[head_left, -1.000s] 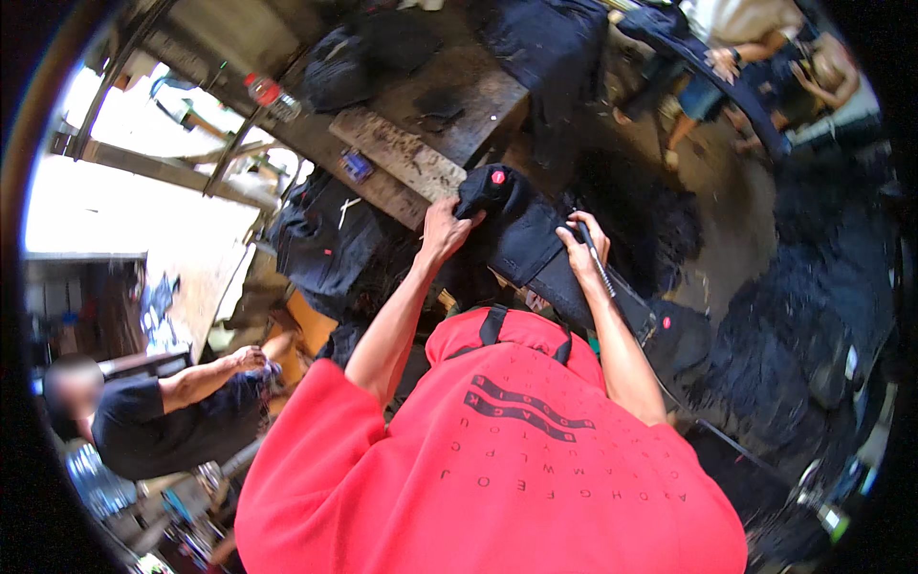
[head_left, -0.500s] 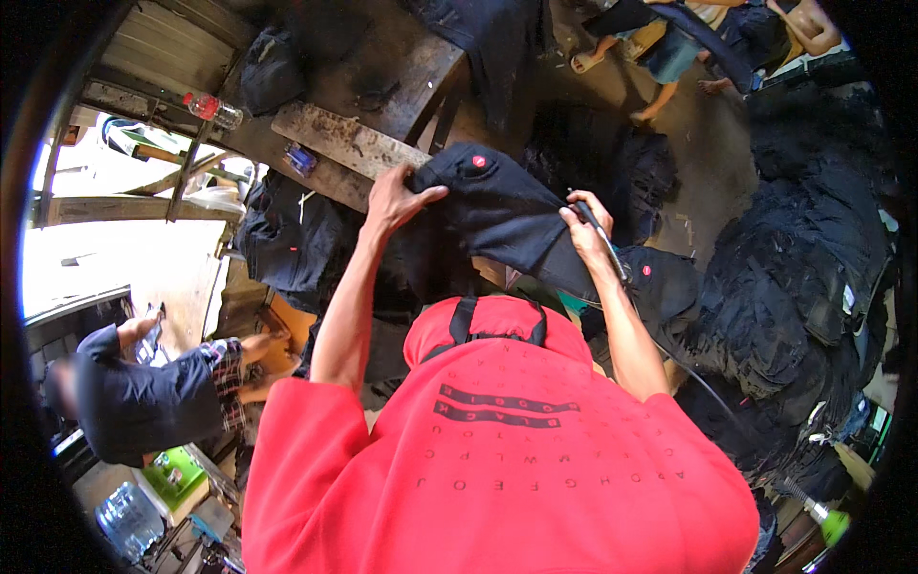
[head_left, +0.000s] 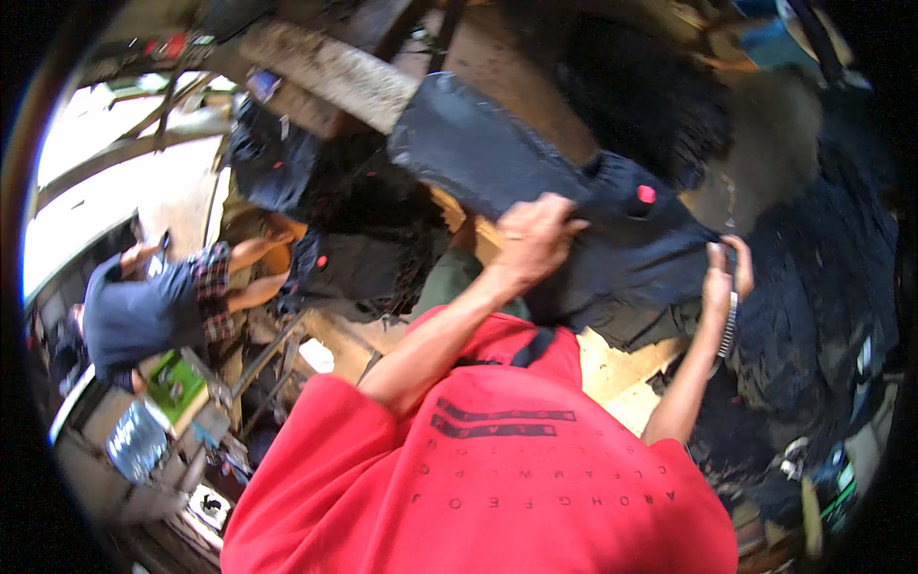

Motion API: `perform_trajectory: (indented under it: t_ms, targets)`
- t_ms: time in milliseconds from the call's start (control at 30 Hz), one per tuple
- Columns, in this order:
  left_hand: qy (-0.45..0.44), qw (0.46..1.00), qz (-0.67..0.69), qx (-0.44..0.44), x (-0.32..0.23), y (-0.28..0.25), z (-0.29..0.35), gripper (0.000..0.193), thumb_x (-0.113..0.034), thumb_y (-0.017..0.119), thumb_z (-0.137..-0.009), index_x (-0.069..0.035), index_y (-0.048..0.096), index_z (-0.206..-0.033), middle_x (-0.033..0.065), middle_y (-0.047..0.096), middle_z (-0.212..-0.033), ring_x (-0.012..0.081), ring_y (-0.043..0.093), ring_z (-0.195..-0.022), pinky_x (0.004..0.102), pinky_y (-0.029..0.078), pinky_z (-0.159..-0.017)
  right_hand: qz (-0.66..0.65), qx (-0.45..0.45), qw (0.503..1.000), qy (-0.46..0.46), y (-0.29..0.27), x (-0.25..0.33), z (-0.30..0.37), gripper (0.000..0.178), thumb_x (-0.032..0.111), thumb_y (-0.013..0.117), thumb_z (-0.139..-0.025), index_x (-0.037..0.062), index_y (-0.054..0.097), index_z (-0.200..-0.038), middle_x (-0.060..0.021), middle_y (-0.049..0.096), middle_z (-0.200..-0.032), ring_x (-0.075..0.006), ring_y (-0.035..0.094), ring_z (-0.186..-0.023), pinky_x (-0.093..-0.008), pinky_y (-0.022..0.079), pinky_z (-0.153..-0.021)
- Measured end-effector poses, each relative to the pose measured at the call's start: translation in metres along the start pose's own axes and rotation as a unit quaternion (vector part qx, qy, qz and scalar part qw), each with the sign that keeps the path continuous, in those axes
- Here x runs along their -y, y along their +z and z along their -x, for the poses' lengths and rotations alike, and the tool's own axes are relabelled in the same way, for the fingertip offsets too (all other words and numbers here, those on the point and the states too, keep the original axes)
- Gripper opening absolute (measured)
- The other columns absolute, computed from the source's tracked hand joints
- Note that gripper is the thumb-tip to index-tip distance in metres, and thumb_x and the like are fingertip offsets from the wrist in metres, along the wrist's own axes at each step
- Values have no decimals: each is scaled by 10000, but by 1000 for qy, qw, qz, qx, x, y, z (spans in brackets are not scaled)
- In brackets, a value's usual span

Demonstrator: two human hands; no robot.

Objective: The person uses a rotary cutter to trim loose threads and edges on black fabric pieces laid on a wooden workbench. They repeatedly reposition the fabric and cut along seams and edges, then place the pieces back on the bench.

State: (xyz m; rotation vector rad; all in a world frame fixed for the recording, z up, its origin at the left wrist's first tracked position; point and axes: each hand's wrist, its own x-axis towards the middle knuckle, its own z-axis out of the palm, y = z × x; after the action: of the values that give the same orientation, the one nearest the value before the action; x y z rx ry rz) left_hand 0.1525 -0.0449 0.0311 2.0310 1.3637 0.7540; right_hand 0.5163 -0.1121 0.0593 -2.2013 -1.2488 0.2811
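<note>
A black garment (head_left: 497, 158), likely trousers, stretches across the middle in front of me, with a small red tag (head_left: 646, 194) on its right part. My left hand (head_left: 540, 234) lies over the middle of the cloth with its fingers curled on it, somewhat blurred. At the garment's right end, my right hand (head_left: 729, 273) pinches the edge of the cloth. That same hand grips a slim pen-shaped tool, mostly covered by the fingers; its coiled sleeve (head_left: 730, 325) runs down along my wrist. The garment's left end reaches past my left hand to a wooden plank.
The worn plank (head_left: 330, 77) juts in from the upper left. Heaped black garments (head_left: 813, 316) fill the right side, and more lie at left (head_left: 359, 268). A person in a dark shirt (head_left: 153, 306) bends at far left, near a large water bottle (head_left: 136, 440) and green tray (head_left: 177, 390).
My right hand has moved right and down, drawing the garment rightward. My left hand has left the garment's left end and come across to its middle. The whole view has shifted.
</note>
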Motion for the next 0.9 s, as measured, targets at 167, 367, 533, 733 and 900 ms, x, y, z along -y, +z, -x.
perform_trajectory:
  t_ms: [167,367,533,733,900]
  targets:
    - [-82,992,11,-93,-8,15,-17,288,-260,802,-985,-84,649,-1154,142,696,-1049,397,728,-861,473,579,-697,-77,-54,994,-58,35,48,-85,217,78,829,-957,65,784,-1168,-85,813,-1056,-212,767,-966,-363,588,-923]
    - [-63,976,-89,-188,134,-99,-66,403,-421,806,-961,-80,731,-1162,133,768,-1121,388,755,-1007,474,607,-857,-158,41,952,-259,108,182,-45,281,89,893,-889,33,772,-1137,-141,797,-1139,-311,758,-1106,-426,570,-1020]
    - [-71,971,-133,-186,178,-135,-112,745,-549,816,-917,-25,652,-1420,231,691,-1353,418,631,-1291,510,502,-1102,-235,162,897,-336,156,239,69,405,53,879,-889,36,717,-1260,-174,759,-1252,-380,719,-1193,-474,556,-1063]
    - [-156,963,-106,-195,103,-115,7,761,-375,909,-828,-46,598,-1440,203,559,-1355,403,537,-1288,523,466,-1093,-185,120,932,-288,182,231,114,501,134,913,-882,43,696,-1325,-177,750,-1321,-400,695,-1260,-481,525,-1120]
    - [-182,966,-125,-136,106,-108,8,705,-293,974,-716,39,672,-1259,231,584,-1350,386,555,-1302,467,526,-1076,-151,93,942,-285,189,231,119,571,191,950,-852,47,699,-1343,-174,744,-1340,-382,689,-1271,-477,515,-1132]
